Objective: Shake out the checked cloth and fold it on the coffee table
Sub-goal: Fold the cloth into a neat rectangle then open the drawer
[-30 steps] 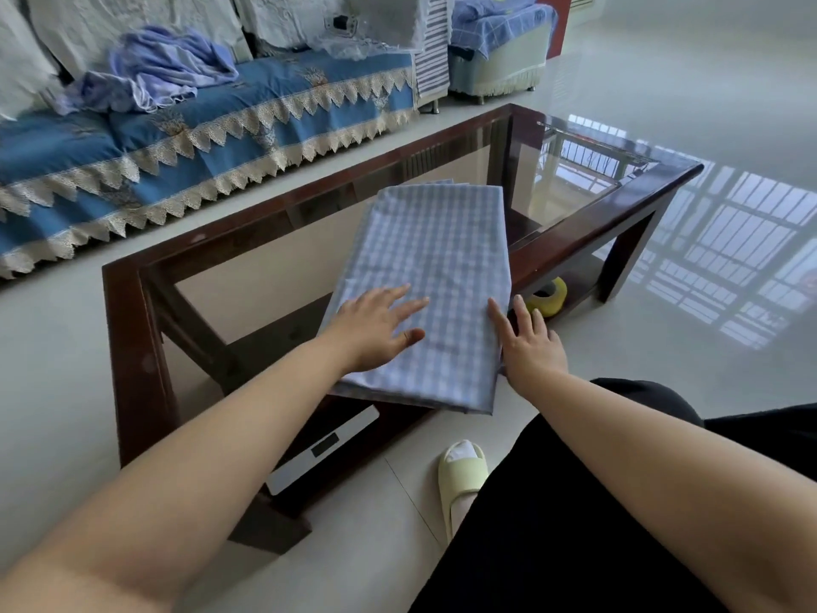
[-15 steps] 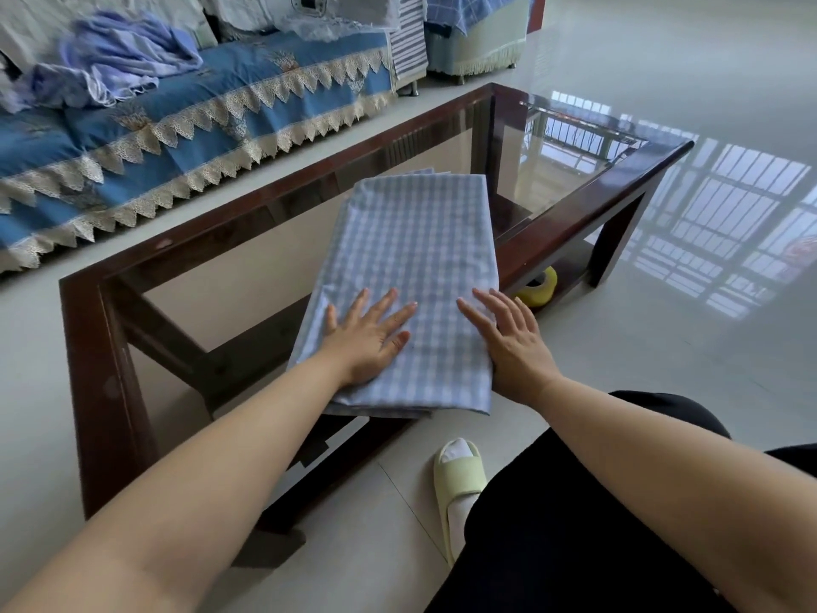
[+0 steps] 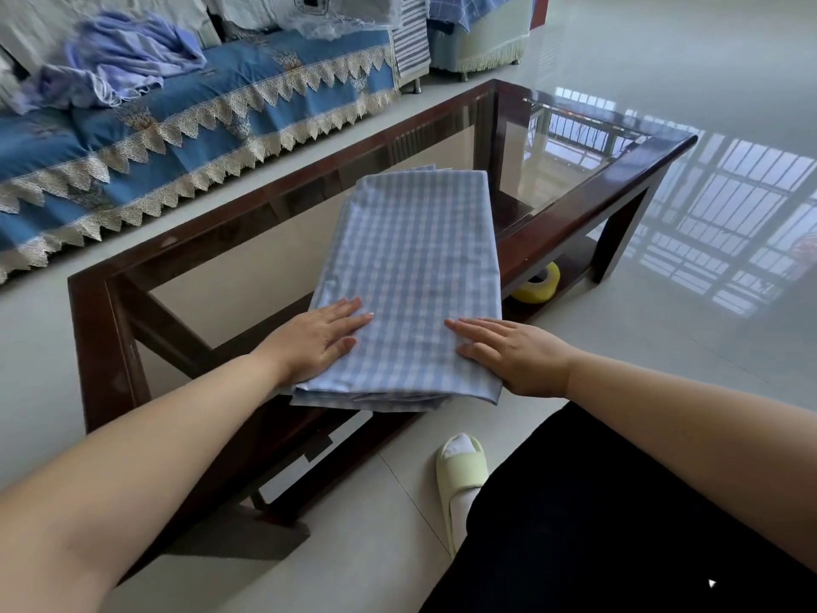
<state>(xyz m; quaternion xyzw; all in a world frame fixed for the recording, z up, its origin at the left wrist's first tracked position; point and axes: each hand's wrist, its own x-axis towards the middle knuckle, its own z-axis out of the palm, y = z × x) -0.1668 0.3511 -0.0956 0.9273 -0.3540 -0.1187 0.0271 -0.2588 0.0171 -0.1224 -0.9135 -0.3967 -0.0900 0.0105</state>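
On the floor nearest to the person stands a pale green slipper [image 3: 460, 480]. Above it, the left hand [image 3: 320, 342] and the right hand [image 3: 513, 353] lie flat with straight fingers on the near end of the folded checked cloth [image 3: 420, 267]. The cloth lies across the glass table [image 3: 619, 170], its near edge hanging over the rim, and behind the table is a sofa [image 3: 185, 126].

The cloth [image 3: 415, 276] is pale blue with a white check. The coffee table [image 3: 570, 241] has a dark reddish-brown frame. The sofa cover [image 3: 185, 139] is blue (cream zigzag lace trims it), the tape roll [image 3: 537, 285] yellow, the slipper [image 3: 460, 475] pale green.
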